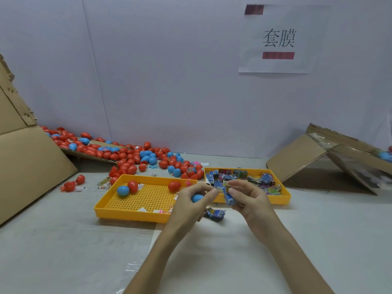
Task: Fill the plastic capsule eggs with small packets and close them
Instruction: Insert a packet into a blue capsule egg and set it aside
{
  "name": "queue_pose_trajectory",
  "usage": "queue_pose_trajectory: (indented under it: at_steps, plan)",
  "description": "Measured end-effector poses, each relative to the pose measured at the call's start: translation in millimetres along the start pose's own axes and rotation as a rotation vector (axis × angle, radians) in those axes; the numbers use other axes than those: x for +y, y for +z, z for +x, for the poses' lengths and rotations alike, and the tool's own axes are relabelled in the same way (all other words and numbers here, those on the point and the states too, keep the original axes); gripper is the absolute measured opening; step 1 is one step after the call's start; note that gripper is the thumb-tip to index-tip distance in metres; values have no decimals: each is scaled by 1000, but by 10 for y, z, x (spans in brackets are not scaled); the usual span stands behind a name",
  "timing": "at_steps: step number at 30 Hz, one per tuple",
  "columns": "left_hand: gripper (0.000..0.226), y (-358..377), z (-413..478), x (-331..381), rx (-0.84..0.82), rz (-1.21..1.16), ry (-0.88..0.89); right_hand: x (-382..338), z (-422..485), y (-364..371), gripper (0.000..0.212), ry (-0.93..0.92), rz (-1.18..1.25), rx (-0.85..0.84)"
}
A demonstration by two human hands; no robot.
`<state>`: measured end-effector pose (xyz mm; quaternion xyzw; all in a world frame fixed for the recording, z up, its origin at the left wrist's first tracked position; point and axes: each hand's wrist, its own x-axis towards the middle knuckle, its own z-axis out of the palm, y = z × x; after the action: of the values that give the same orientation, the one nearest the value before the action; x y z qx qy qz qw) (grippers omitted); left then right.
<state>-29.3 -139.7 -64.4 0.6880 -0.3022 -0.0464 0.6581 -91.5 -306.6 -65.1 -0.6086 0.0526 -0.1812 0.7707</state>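
Hands raised together just above the surface [63, 240], in front of two yellow trays. Left hand [186, 203] curls round a blue capsule egg [197, 197]; only part of the shell shows between the fingers, so I cannot tell if it is a half or a whole. Right hand [249, 200] pinches a blue packet [229, 197] by its upper end, just beside the egg.

Left tray [127, 213], perforated floor: one blue egg [123, 190] touching a red egg [132, 186] at the far left corner, another red egg [174, 186] near the far right. Right tray [284, 197]: heap of small packets [239, 177]. One dark blue packet [214, 214] lies on the surface below the hands.

Behind the trays, a loose pile of red and blue eggs [131, 158] runs along the wall. Cardboard sheet [27, 162] leans at left, cardboard box [297, 158] tipped at right. Paper sign [277, 39] is taped on the wall.
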Motion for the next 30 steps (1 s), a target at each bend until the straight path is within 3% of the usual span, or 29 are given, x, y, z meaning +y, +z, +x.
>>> queue_pose_trajectory:
  at_steps: [11, 18, 21, 24, 30]
  plan:
    - [9, 21, -60, -56, -11, 109, 87, 10, -64, 43, 32, -73, -81, -30]
    - [10, 13, -57, -8, 14, 17, 38, 0, -78, 60, 27, -35, -21, -100]
    - [16, 39, -68, -14, -30, 91, 38, -3, -88, 69, 29, -37, -68, -79]
    - [6, 55, -74, -36, -53, 118, 36, -6, -89, 66, 29, -32, -64, -85]
    - [11, 19, -85, 28, -43, -36, -97, -25, -58, 46, 32, 73, 101, -111]
